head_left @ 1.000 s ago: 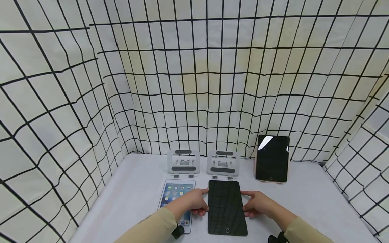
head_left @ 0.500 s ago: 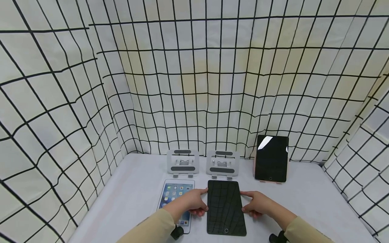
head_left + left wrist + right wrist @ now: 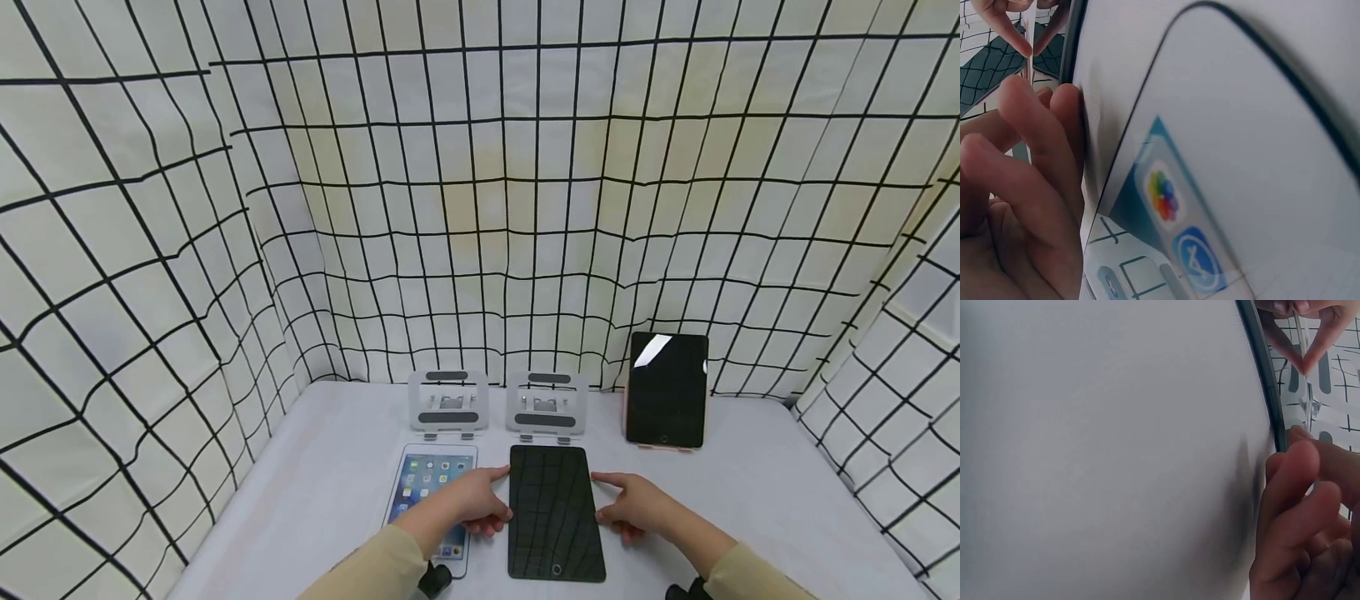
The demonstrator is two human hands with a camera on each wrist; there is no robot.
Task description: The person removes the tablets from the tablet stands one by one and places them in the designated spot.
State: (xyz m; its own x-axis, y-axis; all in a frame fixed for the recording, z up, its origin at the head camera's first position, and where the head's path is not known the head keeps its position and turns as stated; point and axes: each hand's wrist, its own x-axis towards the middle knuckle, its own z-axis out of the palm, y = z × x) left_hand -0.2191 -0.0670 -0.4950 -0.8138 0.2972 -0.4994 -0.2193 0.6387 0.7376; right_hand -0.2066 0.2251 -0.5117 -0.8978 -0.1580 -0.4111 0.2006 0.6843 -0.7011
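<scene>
A black tablet (image 3: 556, 517) lies on the white table with its dark screen up and the home button toward me. At its left edge, my left hand (image 3: 480, 500) touches it with the tips of index finger and thumb; the other fingers curl loosely underneath. My right hand (image 3: 633, 504) mirrors this at the right edge. The left wrist view shows those loose fingers (image 3: 1029, 125) beside the white tablet (image 3: 1229, 94), whose screen is lit with app icons. My left forearm hides part of that tablet. In the right wrist view, the black tablet's rim (image 3: 1264, 369) runs past my fingertips.
Two grey stands (image 3: 448, 402) with dark pads stand side by side behind the flat tablets. Farther right, another dark tablet (image 3: 667, 390) leans upright on a pinkish stand. White walls with a black grid (image 3: 487, 208) close off the back and sides.
The whole head view has shifted slightly. Both hands stay at the black tablet's edges, and the things on the table keep their places.
</scene>
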